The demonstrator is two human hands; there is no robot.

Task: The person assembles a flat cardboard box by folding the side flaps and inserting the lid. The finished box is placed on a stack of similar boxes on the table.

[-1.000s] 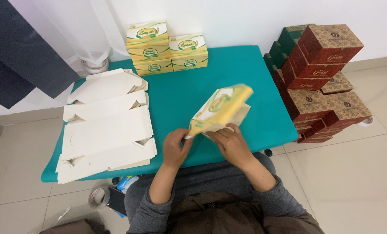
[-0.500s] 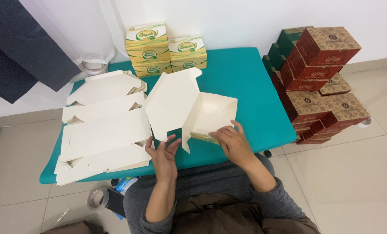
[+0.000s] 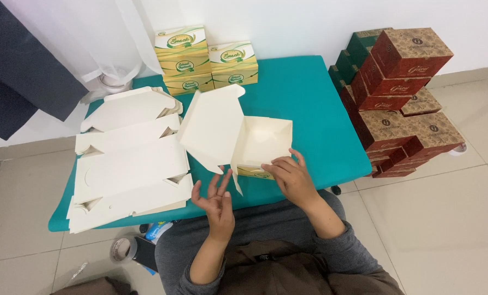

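A half-folded cream cardboard box (image 3: pixel 263 141) lies open on the teal table (image 3: pixel 309 98), its lid flap (image 3: pixel 208 128) raised to the left. My right hand (image 3: pixel 290 176) presses on the box's near wall at the table's front edge. My left hand (image 3: pixel 215 196) hovers just left of it, fingers spread, holding nothing and close to the lid flap's lower corner.
A stack of flat unfolded cream box blanks (image 3: pixel 126 158) covers the table's left side. Finished yellow-green boxes (image 3: pixel 206 57) are stacked at the back. Red-brown and green patterned boxes (image 3: pixel 400 98) pile on the floor at right. A tape roll (image 3: pixel 121 250) lies on the floor.
The box was held closed in the air, yellow print outward; it now lies open on the table. My left hand let go and drew back; my right hand stayed on the near wall.
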